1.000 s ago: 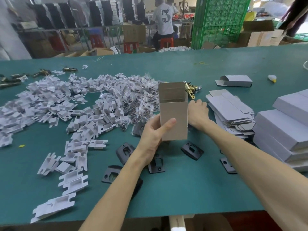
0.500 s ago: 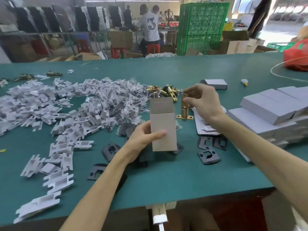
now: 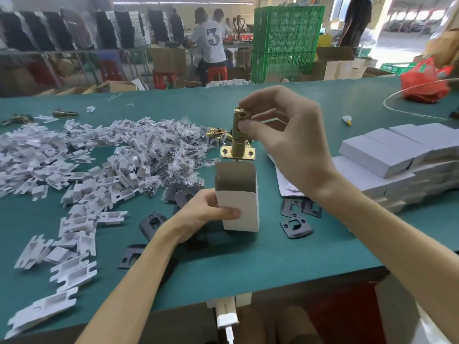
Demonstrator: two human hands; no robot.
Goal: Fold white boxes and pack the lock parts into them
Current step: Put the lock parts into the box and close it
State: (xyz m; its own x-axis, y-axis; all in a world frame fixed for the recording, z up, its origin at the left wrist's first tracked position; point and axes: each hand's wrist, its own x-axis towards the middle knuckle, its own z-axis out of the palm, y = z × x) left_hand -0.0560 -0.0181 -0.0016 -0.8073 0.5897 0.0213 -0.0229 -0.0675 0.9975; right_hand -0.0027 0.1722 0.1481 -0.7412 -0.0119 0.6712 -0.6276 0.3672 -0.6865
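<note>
An upright white box point(image 3: 242, 209) with its top flap open stands on the green table point(image 3: 273, 259). My left hand point(image 3: 202, 217) grips its left side, thumb across the front. My right hand point(image 3: 285, 137) pinches the upper end of a brass latch point(image 3: 239, 135), holding it vertical with its faceplate down, just above the box's open mouth. More brass latches point(image 3: 216, 134) lie behind the box. Black strike plates point(image 3: 295, 225) lie right of the box and others point(image 3: 151, 223) to the left.
A large heap of white plastic inserts point(image 3: 74, 170) and bagged screws point(image 3: 173, 155) covers the table's left half. Flat box blanks point(image 3: 285, 184) and stacked folded boxes point(image 3: 387, 160) sit at right. A red bag point(image 3: 424, 83) and a white cord lie far right. People work behind.
My right hand picked a brass latch off the table, raised it and brought it over the open box. My left hand kept holding the box upright.
</note>
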